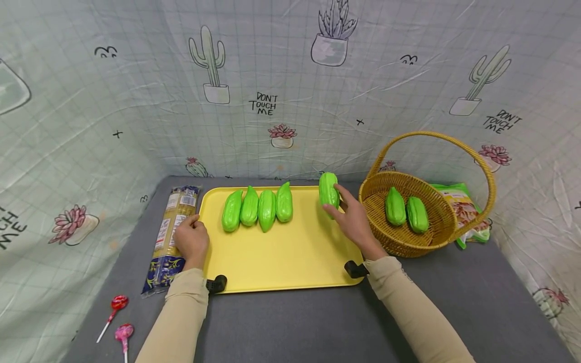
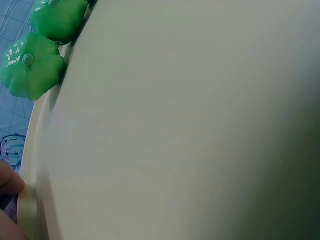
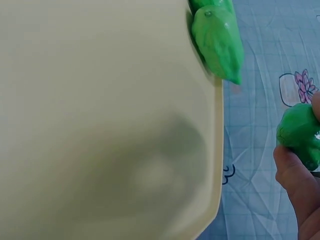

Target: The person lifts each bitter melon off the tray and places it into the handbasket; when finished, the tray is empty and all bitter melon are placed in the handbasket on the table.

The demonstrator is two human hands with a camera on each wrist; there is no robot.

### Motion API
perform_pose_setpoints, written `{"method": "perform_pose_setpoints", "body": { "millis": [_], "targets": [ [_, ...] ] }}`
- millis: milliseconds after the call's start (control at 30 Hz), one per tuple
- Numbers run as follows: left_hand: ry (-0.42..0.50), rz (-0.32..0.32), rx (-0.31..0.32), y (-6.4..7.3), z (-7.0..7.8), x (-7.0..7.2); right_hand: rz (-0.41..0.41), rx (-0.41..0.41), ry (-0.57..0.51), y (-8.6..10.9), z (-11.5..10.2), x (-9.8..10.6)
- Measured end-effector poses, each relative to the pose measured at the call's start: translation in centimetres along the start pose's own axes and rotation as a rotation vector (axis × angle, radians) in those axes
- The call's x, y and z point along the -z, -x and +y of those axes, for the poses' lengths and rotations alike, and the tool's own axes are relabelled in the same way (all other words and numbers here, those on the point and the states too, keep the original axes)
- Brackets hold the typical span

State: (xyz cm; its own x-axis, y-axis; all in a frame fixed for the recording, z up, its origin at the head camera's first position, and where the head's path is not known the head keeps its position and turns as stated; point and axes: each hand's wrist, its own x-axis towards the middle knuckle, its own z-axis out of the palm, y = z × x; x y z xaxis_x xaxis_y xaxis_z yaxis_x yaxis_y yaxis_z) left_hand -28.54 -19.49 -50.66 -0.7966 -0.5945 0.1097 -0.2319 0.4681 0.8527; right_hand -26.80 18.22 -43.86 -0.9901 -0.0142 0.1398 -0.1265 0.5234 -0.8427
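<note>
My right hand (image 1: 351, 219) holds a ridged green gourd (image 1: 329, 190) over the back right part of the yellow tray (image 1: 281, 262). Thumb and fingers pinch its sides, also seen in the right wrist view, where the gourd (image 3: 297, 135) is cut off by the frame edge. Several similar gourds (image 1: 267, 209) lie side by side along the tray's back left. At the tray's left rim rests my left hand (image 1: 191, 241), its fingers loosely curled beside a bag of pasta (image 1: 170, 237). Its fingertips (image 2: 10, 180) show right at the rim in the left wrist view.
Right of the tray stands a wicker basket (image 1: 422, 247) with a tall handle and two green gourds (image 1: 396, 206) inside. Behind it lies a green snack packet (image 1: 460, 204). A red lollipop (image 1: 119, 302) and a pink lollipop (image 1: 124, 331) lie at the front left.
</note>
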Motion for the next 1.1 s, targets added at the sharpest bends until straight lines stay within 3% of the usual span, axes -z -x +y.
{"method": "perform_pose_setpoints", "body": {
  "millis": [933,1100],
  "targets": [
    [-0.003,0.007,-0.025,-0.1,-0.1,-0.2,0.078,0.028,0.089,0.9,1.1,3.6],
    [0.008,0.01,-0.031,0.0,0.0,0.0,0.061,0.013,0.069,1.2,1.6,4.4]
  ]
}}
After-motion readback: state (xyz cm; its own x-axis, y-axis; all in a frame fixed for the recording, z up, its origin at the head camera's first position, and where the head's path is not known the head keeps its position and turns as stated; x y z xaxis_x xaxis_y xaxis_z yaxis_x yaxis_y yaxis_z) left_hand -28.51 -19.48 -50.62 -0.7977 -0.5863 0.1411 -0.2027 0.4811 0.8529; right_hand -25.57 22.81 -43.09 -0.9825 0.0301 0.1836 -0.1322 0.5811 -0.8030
